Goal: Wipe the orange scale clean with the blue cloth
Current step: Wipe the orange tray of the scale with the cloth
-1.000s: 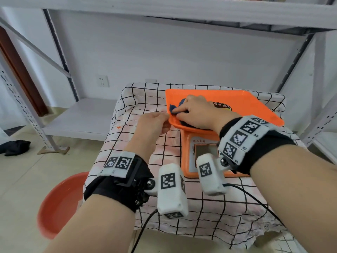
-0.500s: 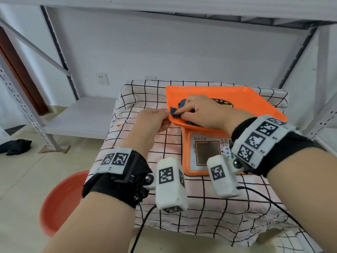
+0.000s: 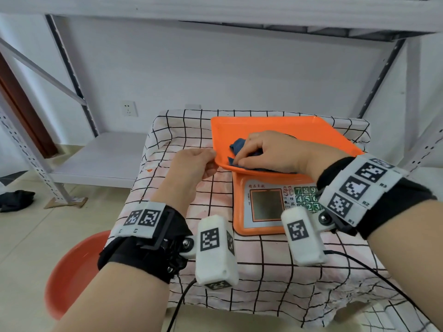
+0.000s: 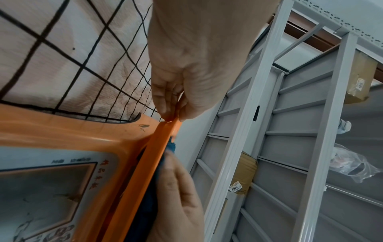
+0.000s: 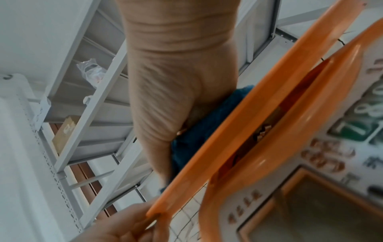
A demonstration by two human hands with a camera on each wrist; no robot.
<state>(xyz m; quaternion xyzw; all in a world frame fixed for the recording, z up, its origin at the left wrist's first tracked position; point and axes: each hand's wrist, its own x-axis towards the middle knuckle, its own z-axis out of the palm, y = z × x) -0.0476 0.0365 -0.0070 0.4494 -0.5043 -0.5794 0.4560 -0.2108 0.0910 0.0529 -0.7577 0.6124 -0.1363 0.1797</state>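
The orange scale point(image 3: 239, 207) stands on a checked tablecloth, its orange pan point(image 3: 287, 128) on top and its display and keypad facing me. My right hand point(image 3: 268, 152) holds the crumpled blue cloth point(image 3: 237, 144) against the pan's near left part, fingers curled over it. My left hand point(image 3: 194, 164) pinches the pan's left front corner between thumb and fingers. The left wrist view shows that pinch point(image 4: 172, 113) on the pan's rim point(image 4: 145, 163), with the blue cloth point(image 4: 171, 145) beside it. In the right wrist view the cloth point(image 5: 207, 127) lies under my palm on the pan point(image 5: 238, 117).
The table point(image 3: 287, 271) carries a pink cloth with a black grid. A red basin point(image 3: 69, 271) sits on the floor at the left. Grey metal shelving point(image 3: 96, 159) surrounds the table behind and at both sides. A dark rag point(image 3: 16, 200) lies on the floor far left.
My right hand with the cloth has shifted slightly back toward the pan's front edge. The left hand keeps its pinch on the pan's corner.
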